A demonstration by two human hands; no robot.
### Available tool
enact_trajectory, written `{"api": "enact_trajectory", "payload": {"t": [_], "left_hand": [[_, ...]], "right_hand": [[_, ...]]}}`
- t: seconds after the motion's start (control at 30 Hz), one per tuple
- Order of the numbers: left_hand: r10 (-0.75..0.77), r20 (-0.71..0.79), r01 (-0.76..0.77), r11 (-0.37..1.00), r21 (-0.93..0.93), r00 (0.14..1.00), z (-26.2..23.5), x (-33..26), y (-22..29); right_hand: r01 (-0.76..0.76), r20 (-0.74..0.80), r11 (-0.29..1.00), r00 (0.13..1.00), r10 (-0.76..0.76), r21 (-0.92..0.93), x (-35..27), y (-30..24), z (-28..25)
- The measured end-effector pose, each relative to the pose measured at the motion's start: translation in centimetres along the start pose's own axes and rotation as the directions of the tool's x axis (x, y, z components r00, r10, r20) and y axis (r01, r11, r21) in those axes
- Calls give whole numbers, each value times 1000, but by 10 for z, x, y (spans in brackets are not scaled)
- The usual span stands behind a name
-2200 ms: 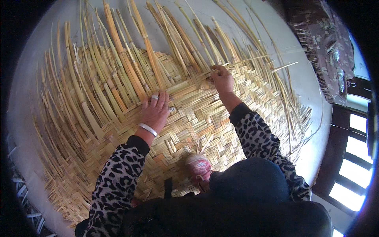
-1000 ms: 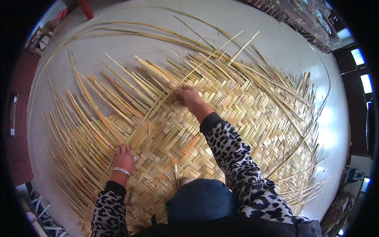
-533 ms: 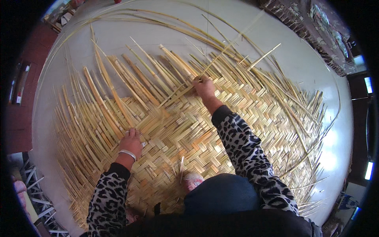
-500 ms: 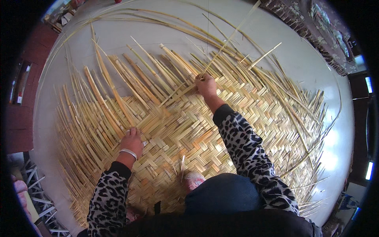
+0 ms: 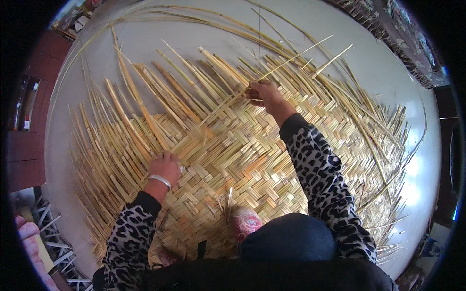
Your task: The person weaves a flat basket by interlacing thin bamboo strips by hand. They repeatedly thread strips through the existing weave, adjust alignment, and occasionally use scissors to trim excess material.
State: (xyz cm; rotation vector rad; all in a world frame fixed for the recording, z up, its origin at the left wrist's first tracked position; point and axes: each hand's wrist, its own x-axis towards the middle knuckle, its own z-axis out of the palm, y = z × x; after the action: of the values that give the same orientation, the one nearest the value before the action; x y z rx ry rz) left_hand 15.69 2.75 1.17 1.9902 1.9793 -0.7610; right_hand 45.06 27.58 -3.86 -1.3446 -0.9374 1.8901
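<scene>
A wide herringbone mat point(image 5: 262, 167) of pale split-reed strips spreads below me, its left and far edges still loose strips. Near the far edge my right hand point(image 5: 266, 97) pinches a long thin reed strip point(image 5: 296, 57). That strip slants from the far right down through my fingers toward the weave at the left. On the left part of the mat my left hand point(image 5: 165, 170) rests with fingers curled down where loose strips point(image 5: 138, 133) meet the weave. What its fingers hold, if anything, is hidden. A pale band circles my left wrist.
My knee point(image 5: 289, 237) and a pink patterned shoe point(image 5: 246, 222) are over the mat. Long bent strips point(image 5: 194, 18) arc across the grey floor point(image 5: 145, 41) beyond it. Patterned cloth-covered furniture point(image 5: 388, 43) stands far right, a dark red cabinet point(image 5: 34, 109) left, a white rack point(image 5: 53, 237) near left.
My right hand has moved right, and the reed strip's far end has come lower and nearer. My left hand stays in about the same place on the mat. The view has shifted slightly.
</scene>
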Motion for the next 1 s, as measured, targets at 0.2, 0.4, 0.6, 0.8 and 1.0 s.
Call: {"api": "enact_trajectory", "payload": {"t": [0.2,0.4,0.6,0.8,1.0], "left_hand": [[149,-344,-292,862,-413,927,-51,59,24],[34,-297,-206,795,-571,954,-47,139,47],[80,-73,-107,646,-756,994,-40,171,37],[123,-4,-91,715,-693,992,-47,172,35],[191,12,-103,582,-807,982,-37,179,33]], "right_hand": [[-10,-17,998,1000,11,69,0,7,2],[-1,-6,991,1000,1,132,-2,16,-7],[117,116,985,984,-132,127,-4,14,-13],[26,223,946,969,-103,322,5,16,-11],[40,242,919,959,-145,392,-1,22,-11]]}}
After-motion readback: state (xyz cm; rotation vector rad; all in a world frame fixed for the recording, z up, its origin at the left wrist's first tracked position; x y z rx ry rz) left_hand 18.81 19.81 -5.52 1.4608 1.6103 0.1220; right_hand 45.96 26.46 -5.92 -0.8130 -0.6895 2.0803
